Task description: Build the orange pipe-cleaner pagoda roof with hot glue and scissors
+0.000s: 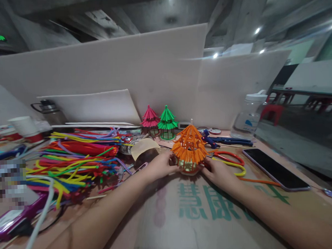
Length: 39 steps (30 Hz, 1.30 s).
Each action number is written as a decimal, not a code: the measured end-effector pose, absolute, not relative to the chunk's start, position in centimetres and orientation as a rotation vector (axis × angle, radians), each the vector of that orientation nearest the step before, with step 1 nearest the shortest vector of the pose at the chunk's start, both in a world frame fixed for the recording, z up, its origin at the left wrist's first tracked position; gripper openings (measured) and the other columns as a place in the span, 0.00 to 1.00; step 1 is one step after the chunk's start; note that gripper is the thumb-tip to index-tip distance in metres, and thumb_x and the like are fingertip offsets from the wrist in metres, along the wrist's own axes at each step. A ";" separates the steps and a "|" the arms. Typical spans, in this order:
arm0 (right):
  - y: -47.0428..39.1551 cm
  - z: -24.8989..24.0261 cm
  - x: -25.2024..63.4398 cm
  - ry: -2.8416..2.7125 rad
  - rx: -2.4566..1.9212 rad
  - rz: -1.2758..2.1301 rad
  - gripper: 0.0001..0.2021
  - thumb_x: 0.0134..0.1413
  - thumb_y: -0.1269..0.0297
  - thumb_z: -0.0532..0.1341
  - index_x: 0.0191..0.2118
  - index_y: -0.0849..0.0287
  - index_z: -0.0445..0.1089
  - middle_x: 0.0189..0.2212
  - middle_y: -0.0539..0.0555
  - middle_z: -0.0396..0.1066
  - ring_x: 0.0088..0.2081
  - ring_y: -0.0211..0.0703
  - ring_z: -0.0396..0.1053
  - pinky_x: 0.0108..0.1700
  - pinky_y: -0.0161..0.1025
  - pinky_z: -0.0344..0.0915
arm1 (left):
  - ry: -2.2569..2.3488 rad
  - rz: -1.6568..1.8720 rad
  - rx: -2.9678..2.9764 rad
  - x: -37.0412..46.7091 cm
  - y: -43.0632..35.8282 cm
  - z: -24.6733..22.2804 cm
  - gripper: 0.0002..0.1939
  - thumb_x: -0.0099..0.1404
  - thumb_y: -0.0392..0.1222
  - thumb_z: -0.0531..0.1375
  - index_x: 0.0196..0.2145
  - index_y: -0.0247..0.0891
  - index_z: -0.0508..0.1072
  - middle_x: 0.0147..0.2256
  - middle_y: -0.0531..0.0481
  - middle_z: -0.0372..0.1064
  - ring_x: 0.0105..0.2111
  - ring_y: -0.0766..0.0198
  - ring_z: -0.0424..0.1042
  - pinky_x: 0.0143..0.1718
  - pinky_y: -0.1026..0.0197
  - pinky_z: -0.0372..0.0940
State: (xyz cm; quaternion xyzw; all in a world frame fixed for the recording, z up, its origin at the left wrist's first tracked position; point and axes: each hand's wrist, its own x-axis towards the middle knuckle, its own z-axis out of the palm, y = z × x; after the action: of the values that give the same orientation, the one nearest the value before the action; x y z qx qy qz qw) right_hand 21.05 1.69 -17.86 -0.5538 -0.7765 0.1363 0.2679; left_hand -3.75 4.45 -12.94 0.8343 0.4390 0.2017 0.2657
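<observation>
An orange pagoda-like model (189,147) with a two-tier fringed roof stands upright over the cardboard sheet. My left hand (162,164) grips its base from the left, and my right hand (216,170) grips it from the right; the fingertips are partly hidden by the model. A pale stick pokes up from its roof top. Behind it, a green model (167,122) and a pink model (149,119) of like shape stand side by side. A curved cream piece (145,150) lies just beyond my left hand.
Colourful pipe cleaners (76,161) are heaped at left, near a purple tool (18,215) and white cable. To the right are red-and-yellow-handled scissors (230,158), blue-handled pliers (229,140), a phone (275,168) and a clear bottle (246,117). Pale boards stand behind.
</observation>
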 end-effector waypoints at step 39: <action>-1.9 -16.2 23.7 -2.251 -1.412 0.174 0.13 0.67 0.62 0.51 0.37 0.57 0.71 0.32 0.55 0.75 0.34 0.45 0.72 0.37 0.39 0.64 | 1.213 0.441 2.439 -2.7 3.3 -14.7 0.09 0.66 0.40 0.59 0.33 0.36 0.78 0.36 0.42 0.78 0.38 0.54 0.76 0.41 0.58 0.65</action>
State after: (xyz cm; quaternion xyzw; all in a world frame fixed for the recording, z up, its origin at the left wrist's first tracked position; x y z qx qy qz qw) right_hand 23.70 -1.95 -16.23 -0.5152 -0.8212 0.0635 0.2370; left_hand -2.74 3.34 -14.70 0.8678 0.4317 0.1568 0.1899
